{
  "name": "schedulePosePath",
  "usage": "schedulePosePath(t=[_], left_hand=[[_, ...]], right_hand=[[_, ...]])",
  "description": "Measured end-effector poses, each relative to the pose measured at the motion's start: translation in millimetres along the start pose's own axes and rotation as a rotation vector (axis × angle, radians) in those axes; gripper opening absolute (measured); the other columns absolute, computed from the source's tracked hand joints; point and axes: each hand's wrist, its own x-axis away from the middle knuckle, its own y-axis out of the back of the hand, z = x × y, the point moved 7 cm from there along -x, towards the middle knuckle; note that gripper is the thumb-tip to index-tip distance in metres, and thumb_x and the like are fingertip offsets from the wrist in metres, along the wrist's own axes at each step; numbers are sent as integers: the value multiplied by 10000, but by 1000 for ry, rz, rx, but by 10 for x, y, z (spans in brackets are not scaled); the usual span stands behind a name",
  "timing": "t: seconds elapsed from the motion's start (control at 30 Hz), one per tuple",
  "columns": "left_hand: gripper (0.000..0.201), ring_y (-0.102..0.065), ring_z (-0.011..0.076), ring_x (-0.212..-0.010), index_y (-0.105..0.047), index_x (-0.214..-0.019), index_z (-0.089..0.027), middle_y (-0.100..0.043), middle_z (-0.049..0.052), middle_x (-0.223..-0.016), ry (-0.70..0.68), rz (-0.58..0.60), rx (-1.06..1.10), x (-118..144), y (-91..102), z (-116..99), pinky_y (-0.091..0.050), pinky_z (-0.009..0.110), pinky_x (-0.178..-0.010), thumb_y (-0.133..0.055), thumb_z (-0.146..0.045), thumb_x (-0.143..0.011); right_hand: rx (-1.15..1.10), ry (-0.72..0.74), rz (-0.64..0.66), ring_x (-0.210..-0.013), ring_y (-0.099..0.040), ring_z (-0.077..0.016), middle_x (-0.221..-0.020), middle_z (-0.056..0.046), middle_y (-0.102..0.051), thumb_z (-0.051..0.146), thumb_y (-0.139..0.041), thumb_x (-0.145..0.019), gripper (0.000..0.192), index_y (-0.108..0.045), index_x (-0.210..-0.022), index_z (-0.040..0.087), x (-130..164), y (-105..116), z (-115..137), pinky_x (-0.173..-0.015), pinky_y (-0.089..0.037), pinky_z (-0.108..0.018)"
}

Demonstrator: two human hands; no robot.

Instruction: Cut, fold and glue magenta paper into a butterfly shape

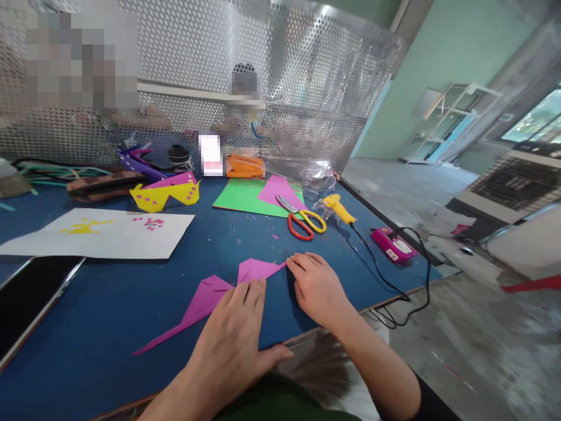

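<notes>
A folded magenta paper shape (pixel 205 298) lies on the blue table (pixel 109 327) near the front edge. My left hand (pixel 234 339) rests flat, fingers spread, with its fingertips on the paper's middle fold. My right hand (pixel 313 283) lies flat beside it, fingertips touching the paper's right tip. Neither hand grips anything.
Red-and-yellow scissors (pixel 302 219), a yellow glue gun (pixel 337 209) with a black cord, and a pink box (pixel 392 245) lie to the right. Green and pink sheets (pixel 245 196), a white sheet (pixel 109 234), yellow cutouts (pixel 164 196) and a dark phone (pixel 30 298) lie around. Behind a perforated metal screen (pixel 197 76) sit other people.
</notes>
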Motion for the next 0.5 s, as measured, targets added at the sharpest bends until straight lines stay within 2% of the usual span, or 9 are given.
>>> schedulePosePath(t=[0.1,0.2,0.27,0.37,0.43,0.5], left_hand=[[964,-625,350,-1049,-587,-1319,-35,-665,227,-1209,14,7,37,18,-18,34,-548,480,-871,-430,-848,-826],[928,-632,344,-1080,-574,-1342,-50,-672,215,-1223,15,-23,56,50,-29,69,-553,482,-897,-373,-823,-871],[736,-637,330,-1110,-575,-1340,-55,-677,205,-1242,20,-51,68,71,-27,109,-556,474,-913,-377,-662,-974],[415,-663,269,-1097,-601,-1316,-103,-706,157,-1228,18,-57,82,82,-8,195,-561,427,-923,-367,-295,-1033],[393,-682,223,-1049,-632,-1274,-148,-731,113,-1181,17,-37,84,74,24,258,-562,381,-913,-377,-124,-977],[396,-693,201,-970,-668,-1201,-175,-752,85,-1101,34,-18,82,57,75,312,-566,347,-853,-405,-55,-930]], right_hand=[[57,23,-21,-1030,-683,-232,-1104,-129,-741,63,-521,-875,344,-709,-1155,131,-21,18,-13,-1030,-485,-413],[106,114,-41,-1088,-661,-268,-1073,-148,-746,76,-505,-931,290,-721,-1120,112,-91,68,40,-1082,-435,-490],[123,232,-36,-1115,-641,-274,-1050,-147,-750,76,-496,-946,279,-735,-1085,106,-158,95,142,-1129,-388,-512],[129,418,-11,-961,-650,-229,-902,-93,-754,70,-489,-954,282,-761,-954,147,-241,98,312,-1153,-372,-471],[134,498,-4,-837,-630,-209,-802,-66,-730,61,-492,-952,292,-757,-879,159,-274,79,378,-1138,-392,-444],[135,545,-9,-774,-604,-199,-755,-51,-706,57,-492,-953,298,-748,-843,162,-289,58,400,-1116,-411,-428]])
